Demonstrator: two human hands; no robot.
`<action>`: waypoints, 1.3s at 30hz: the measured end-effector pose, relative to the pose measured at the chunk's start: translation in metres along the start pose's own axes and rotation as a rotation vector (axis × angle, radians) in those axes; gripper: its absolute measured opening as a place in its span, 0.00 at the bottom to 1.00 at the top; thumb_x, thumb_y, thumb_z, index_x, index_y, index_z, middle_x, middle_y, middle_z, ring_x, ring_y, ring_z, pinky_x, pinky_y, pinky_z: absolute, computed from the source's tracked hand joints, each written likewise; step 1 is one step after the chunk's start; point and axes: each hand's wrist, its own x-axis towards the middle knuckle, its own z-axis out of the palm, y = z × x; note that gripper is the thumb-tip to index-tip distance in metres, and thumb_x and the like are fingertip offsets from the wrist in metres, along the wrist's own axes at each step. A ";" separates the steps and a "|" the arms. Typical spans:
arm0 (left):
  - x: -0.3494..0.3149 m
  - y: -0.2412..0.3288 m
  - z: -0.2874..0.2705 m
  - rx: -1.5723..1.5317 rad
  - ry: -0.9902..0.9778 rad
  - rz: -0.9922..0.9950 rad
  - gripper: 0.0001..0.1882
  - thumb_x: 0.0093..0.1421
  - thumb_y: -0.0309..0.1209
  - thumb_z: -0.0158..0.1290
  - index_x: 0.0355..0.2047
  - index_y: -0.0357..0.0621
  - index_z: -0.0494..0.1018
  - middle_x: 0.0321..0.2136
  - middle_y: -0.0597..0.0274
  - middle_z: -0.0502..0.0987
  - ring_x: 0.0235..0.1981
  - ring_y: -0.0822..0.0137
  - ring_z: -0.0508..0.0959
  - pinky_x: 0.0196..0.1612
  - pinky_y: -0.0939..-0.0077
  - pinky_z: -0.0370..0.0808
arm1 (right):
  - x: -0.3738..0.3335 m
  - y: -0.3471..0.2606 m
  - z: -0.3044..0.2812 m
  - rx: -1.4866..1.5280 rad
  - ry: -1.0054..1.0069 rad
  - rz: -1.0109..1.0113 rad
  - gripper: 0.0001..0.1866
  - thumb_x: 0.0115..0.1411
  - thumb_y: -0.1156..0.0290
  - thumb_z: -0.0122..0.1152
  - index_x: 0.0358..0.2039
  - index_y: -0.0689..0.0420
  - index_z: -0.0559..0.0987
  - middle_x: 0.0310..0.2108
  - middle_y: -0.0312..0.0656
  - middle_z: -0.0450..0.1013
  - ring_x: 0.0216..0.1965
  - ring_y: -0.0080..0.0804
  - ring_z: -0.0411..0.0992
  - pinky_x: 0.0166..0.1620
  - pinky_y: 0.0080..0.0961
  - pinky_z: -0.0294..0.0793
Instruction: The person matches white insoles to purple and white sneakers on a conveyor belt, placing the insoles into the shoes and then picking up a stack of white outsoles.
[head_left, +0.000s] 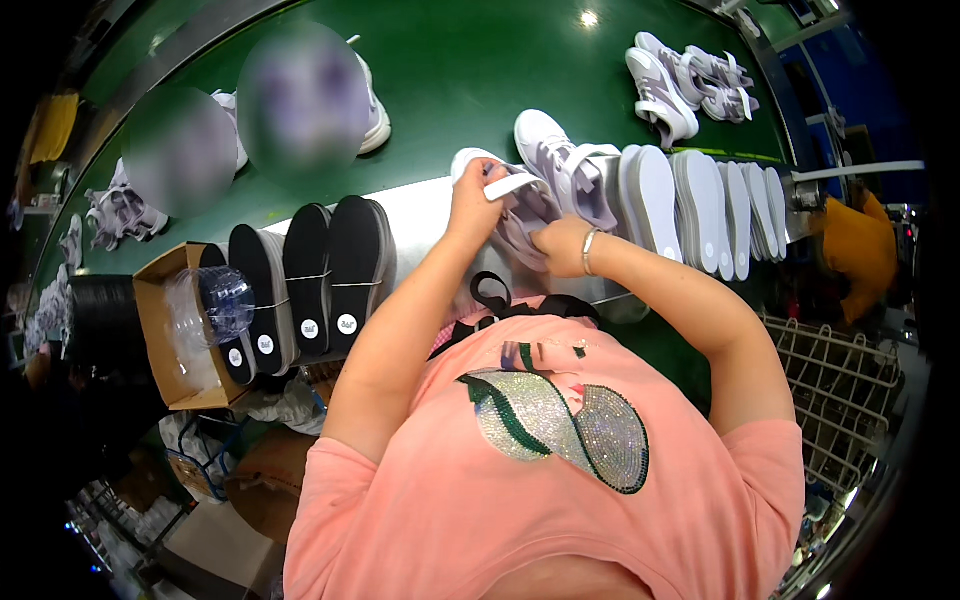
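A white and lilac sneaker (522,222) is held close in front of my body, toe pointing away. My left hand (476,205) is closed on its side near the white strap, fingers at the opening. My right hand (563,246) is closed at the heel end, and its fingertips are partly hidden by the shoe. Just right of it, a matching sneaker (560,160) rests on the bench with its toe away from me. Stacks of white insoles (655,200) stand beside that shoe. Whether an insole lies inside the held sneaker cannot be seen.
Black insoles (352,265) stand in bundles to the left, beside a cardboard box (165,340) holding clear plastic. Across the green surface (480,60) sit more sneakers (690,85) at far right and others at left. A wire basket (830,390) is at right.
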 end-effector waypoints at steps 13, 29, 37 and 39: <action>-0.002 0.003 0.004 0.281 -0.009 0.090 0.07 0.53 0.27 0.45 0.32 0.38 0.69 0.24 0.52 0.74 0.26 0.64 0.74 0.31 0.74 0.70 | 0.027 0.018 0.029 1.771 0.620 0.183 0.09 0.54 0.68 0.54 0.22 0.60 0.73 0.15 0.34 0.66 0.17 0.22 0.66 0.21 0.15 0.65; -0.082 0.076 -0.017 0.068 -0.199 0.213 0.13 0.51 0.30 0.51 0.35 0.36 0.69 0.28 0.55 0.71 0.31 0.62 0.72 0.35 0.72 0.68 | -0.050 -0.026 0.001 1.307 0.842 -0.203 0.08 0.56 0.71 0.51 0.30 0.63 0.73 0.22 0.34 0.68 0.23 0.17 0.64 0.28 0.13 0.63; -0.131 0.099 -0.191 0.548 1.147 0.638 0.07 0.57 0.28 0.45 0.34 0.38 0.69 0.30 0.56 0.73 0.31 0.66 0.73 0.37 0.75 0.69 | -0.076 0.038 0.033 0.237 1.115 0.228 0.10 0.47 0.68 0.58 0.29 0.59 0.74 0.30 0.44 0.71 0.36 0.43 0.67 0.42 0.35 0.64; -0.164 0.096 -0.250 1.118 1.311 0.230 0.15 0.55 0.32 0.47 0.42 0.39 0.66 0.39 0.52 0.70 0.41 0.54 0.70 0.43 0.64 0.66 | -0.077 0.037 0.046 0.034 1.164 0.336 0.13 0.46 0.66 0.58 0.32 0.57 0.73 0.31 0.44 0.70 0.36 0.44 0.66 0.41 0.37 0.64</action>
